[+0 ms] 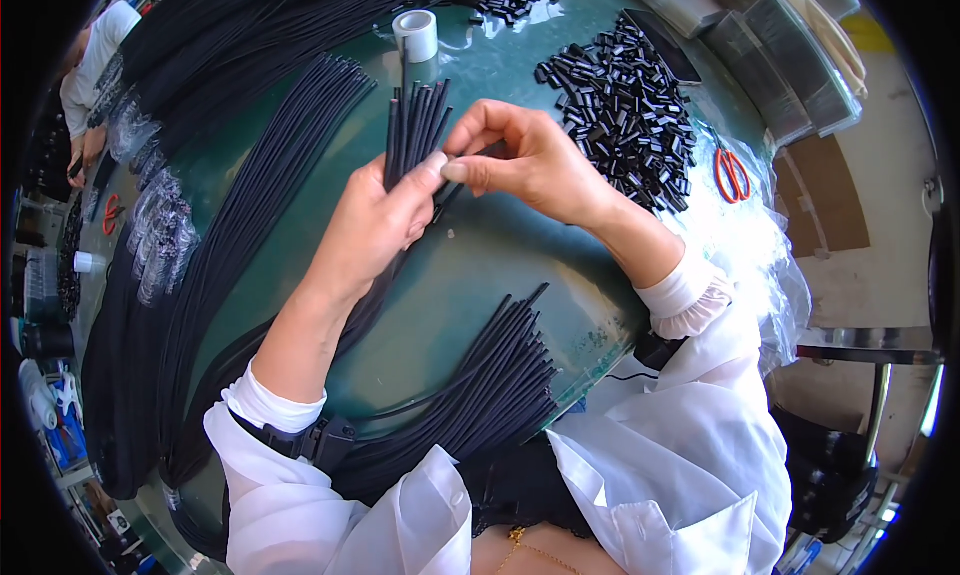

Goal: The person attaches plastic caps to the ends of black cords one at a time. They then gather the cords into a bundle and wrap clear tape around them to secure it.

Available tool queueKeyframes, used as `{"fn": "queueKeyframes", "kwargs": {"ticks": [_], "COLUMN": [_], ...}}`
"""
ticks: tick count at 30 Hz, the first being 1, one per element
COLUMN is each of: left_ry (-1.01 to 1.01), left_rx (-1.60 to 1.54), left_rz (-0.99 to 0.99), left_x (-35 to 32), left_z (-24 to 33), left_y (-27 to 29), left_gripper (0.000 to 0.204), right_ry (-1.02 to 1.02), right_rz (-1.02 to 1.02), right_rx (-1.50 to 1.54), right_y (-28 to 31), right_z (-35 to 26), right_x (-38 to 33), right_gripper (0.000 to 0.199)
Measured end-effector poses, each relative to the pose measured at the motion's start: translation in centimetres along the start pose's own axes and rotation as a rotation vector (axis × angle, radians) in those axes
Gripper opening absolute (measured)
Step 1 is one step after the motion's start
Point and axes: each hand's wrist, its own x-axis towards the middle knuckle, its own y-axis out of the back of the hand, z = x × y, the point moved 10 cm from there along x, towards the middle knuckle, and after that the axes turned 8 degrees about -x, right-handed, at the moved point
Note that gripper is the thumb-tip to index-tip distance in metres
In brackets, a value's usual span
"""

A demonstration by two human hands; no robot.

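My left hand (375, 220) is closed around a bundle of thin black cords (415, 125), whose ends stick up above the fingers. Close against the left thumb, my right hand (530, 160) pinches with thumb and forefinger. What lies between those fingertips is too small and hidden to name, though something dark shows by the curled fingers. From under my left hand the cords trail down and left over the table. To the right of my right hand lies a pile of short black tube-like pieces (625, 115).
A green table (470, 265) carries more black cord bundles (290, 145) at left and another bundle (500, 375) near me. A white tape roll (416, 37) stands behind my hands. Red-handled scissors (732, 175) lie on clear plastic at right. Another person's white sleeve (100, 55) shows far left.
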Motion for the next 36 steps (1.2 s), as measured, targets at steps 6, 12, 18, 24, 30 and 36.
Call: {"fn": "queueKeyframes", "kwargs": {"ticks": [6, 12, 18, 24, 30, 36], "left_ry": [-0.009, -0.187, -0.221, -0.103, -0.102, -0.114], "left_rx": [0.048, 0.335, 0.253, 0.129, 0.154, 0.164], "left_rz": [0.078, 0.144, 0.185, 0.133, 0.144, 0.104], "left_x": [-0.2, 0.3, 0.2, -0.1, 0.0, 0.2], "left_z": [0.4, 1.6, 2.8, 1.6, 1.7, 1.3], "left_y": [-0.1, 1.5, 1.4, 1.1, 0.9, 0.8], "left_gripper": [0.019, 0.024, 0.022, 0.017, 0.018, 0.020], "right_ry": [-0.050, -0.086, -0.073, -0.168, -0.217, -0.138], "right_rz": [0.052, 0.106, 0.374, 0.327, 0.312, 0.231], "right_rx": [0.013, -0.227, -1.286, -1.522, -1.392, -1.427], "right_y": [0.4, 2.9, 11.5, 12.0, 10.9, 9.3], "right_z": [0.5, 0.1, 0.4, 2.1, 2.1, 2.6], "right_x": [-0.3, -0.2, -1.8, -1.0, -0.4, 0.4], "right_gripper": [0.016, 0.017, 0.011, 0.013, 0.013, 0.013]}}
